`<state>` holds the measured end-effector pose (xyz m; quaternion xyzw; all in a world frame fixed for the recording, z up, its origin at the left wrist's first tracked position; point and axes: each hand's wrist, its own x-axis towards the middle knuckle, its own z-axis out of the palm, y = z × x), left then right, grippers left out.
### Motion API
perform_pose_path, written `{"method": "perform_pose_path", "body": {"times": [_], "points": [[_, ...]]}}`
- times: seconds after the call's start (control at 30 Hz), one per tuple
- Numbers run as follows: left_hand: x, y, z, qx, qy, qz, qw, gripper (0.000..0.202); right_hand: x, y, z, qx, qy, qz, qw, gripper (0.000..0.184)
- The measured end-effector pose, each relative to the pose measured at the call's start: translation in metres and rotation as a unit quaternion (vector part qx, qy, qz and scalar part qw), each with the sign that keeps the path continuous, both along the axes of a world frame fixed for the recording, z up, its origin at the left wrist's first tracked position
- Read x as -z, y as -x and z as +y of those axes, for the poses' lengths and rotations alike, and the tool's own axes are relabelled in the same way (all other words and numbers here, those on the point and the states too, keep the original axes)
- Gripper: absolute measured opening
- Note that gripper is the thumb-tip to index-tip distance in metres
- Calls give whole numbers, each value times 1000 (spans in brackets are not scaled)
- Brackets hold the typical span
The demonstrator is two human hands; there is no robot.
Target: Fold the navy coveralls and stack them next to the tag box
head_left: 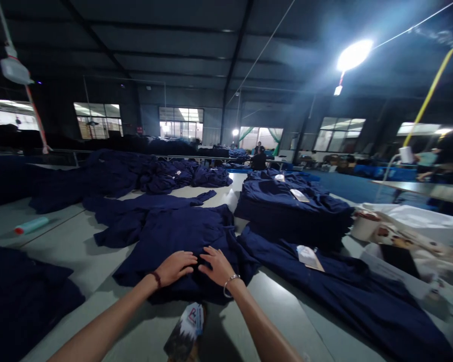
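A navy blue garment (181, 236) lies spread on the grey table (71, 251) in front of me. My left hand (175, 267) rests flat on its near part, fingers stretched out, a dark band on the wrist. My right hand (218, 265) lies flat beside it, fingers spread, a silver bracelet on the wrist. The fingertips of both hands nearly meet on the cloth. Neither hand holds anything. A printed hang tag (189, 329) lies on the table between my forearms.
A folded stack of navy garments (290, 208) with a paper tag stands to the right, another garment (347, 296) spread before it. More navy piles (136, 173) lie at the back. A light tube (32, 225) lies left. White boxes (411, 221) sit far right. People work in the distance.
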<state>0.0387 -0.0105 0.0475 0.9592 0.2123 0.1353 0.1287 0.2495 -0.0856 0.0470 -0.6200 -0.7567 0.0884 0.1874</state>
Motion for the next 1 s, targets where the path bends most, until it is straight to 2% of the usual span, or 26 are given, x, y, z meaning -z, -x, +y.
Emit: {"method": "perform_pose_path", "body": {"times": [0.1,0.2,0.27,0.8,1.0], "points": [[20,-6,6,-4,-18,75,997,67,9,-4,-3,-4,78,-33,996,68],[35,-4,8,-12,-8,96,995,68,16,-7,-8,-6,103,-30,994,69],[40,-2,8,-13,-8,89,996,68,18,-6,-10,-1,107,-32,994,70],[32,-1,6,-15,-3,105,994,63,13,-5,-12,-3,112,-19,994,71],[30,27,7,-29,-19,134,990,60,13,-5,-13,-6,116,-19,993,71]]}}
